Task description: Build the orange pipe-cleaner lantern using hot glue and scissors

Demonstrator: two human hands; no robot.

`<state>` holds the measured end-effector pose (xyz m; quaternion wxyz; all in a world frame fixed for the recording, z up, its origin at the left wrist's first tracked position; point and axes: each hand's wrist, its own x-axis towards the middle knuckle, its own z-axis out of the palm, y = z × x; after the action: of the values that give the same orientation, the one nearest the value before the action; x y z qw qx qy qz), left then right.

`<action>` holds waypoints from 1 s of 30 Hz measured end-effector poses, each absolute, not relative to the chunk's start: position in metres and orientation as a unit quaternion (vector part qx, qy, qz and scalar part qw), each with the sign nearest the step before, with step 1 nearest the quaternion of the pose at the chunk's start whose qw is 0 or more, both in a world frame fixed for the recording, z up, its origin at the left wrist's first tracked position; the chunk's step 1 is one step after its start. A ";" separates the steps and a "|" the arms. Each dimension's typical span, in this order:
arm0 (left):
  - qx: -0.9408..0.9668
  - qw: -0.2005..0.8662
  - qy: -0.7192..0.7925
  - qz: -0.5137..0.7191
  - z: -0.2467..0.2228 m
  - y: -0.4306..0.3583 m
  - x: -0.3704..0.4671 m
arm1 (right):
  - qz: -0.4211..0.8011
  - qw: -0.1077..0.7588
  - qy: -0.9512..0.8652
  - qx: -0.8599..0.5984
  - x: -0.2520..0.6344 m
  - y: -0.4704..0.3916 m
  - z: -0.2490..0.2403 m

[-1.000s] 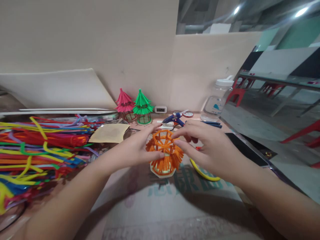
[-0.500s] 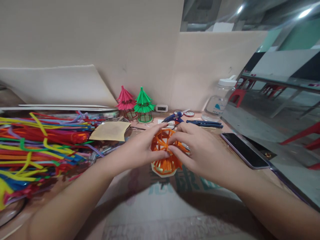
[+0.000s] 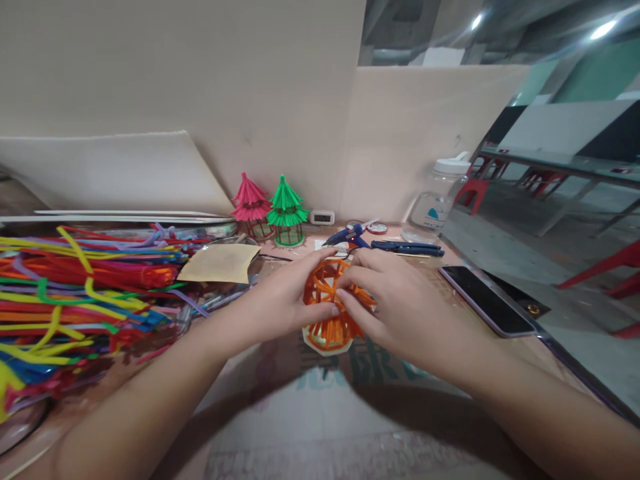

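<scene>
A clear plastic bottle with a white lid (image 3: 431, 203) was seen at the back of the worktop (image 3: 311, 240); how full it was could not be told. A small round model made of orange fuzzy sticks (image 3: 333, 327) was set in the middle of the worktop, on a pale flat base with straight sides (image 3: 311, 343). It was held around its side by the left hand (image 3: 283, 297), with the thumb at the front and the fingers bent behind. The top of the model was pinched by the right hand (image 3: 395, 293), with its thumb and finger close together. Orange strips were spread out like a skirt. Behind it, a pink model with a pointed roof (image 3: 250, 200) and a green model with a pointed roof (image 3: 289, 210) were placed side by side. Soft, bendy sticks in many colours (image 3: 100, 267) were piled at the left.
</scene>
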<state>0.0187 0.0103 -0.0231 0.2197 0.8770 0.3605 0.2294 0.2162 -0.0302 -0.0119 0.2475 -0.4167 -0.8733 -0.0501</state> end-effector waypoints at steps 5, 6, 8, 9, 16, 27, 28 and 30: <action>0.878 0.218 0.360 0.227 -0.024 0.010 0.020 | -0.051 0.246 -0.875 -0.415 0.214 -0.031 -0.014; 0.879 0.216 0.358 0.229 -0.024 0.010 0.020 | -0.051 0.248 -0.875 -0.413 0.215 -0.030 -0.014; 0.880 0.215 0.352 0.234 -0.024 0.010 0.018 | -0.048 0.268 -0.873 -0.405 0.218 -0.029 -0.013; 0.881 0.215 0.346 0.238 -0.023 0.010 0.016 | -0.045 0.285 -0.870 -0.399 0.221 -0.029 -0.012; 0.888 0.193 0.348 0.230 -0.016 0.011 0.003 | 0.012 0.375 -0.825 -0.422 0.248 -0.026 -0.011; 0.872 0.246 0.364 0.217 -0.028 0.013 0.015 | 0.115 0.245 -0.830 -0.489 0.270 -0.006 -0.031; 0.874 0.253 0.358 0.210 -0.028 0.015 0.013 | 0.114 0.223 -0.835 -0.490 0.275 -0.003 -0.032; 0.875 0.273 0.348 0.197 -0.029 0.019 0.011 | 0.110 0.175 -0.846 -0.492 0.284 0.006 -0.036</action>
<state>0.0105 0.0190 -0.0291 0.2728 0.8751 0.3480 0.1967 0.2835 0.0061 -0.0359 0.1746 -0.4924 -0.8455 0.1103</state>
